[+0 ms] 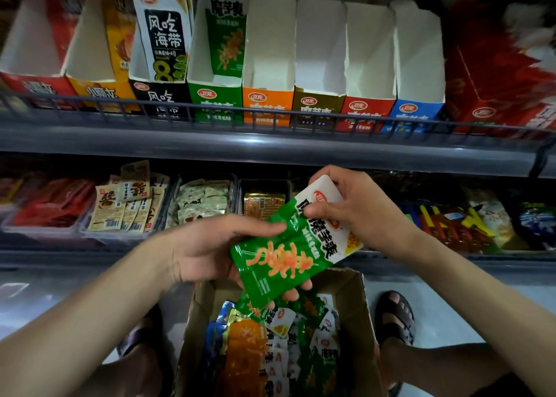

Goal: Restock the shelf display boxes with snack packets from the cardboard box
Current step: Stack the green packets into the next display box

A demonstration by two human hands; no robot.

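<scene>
Left hand (207,246) grips green snack packet (279,264) from below, fingers curled under; right hand (358,213) pinches its white top. Glossy, tilted, orange print, above cardboard box (358,312).

The green snack packet (285,246) is thin plastic film, glossy and creased, with bright highlights. The loose packets (249,354) near the bottom share that shiny film. The cardboard box (359,312) around them is matt brown paperboard with rough flap edges. The far display boxes (319,53) are card, matt white inside. The wire rail (168,110) looks like dark metal, and the shelf edge (210,144) is smooth grey. The lower bins (173,204) are clear plastic.
</scene>
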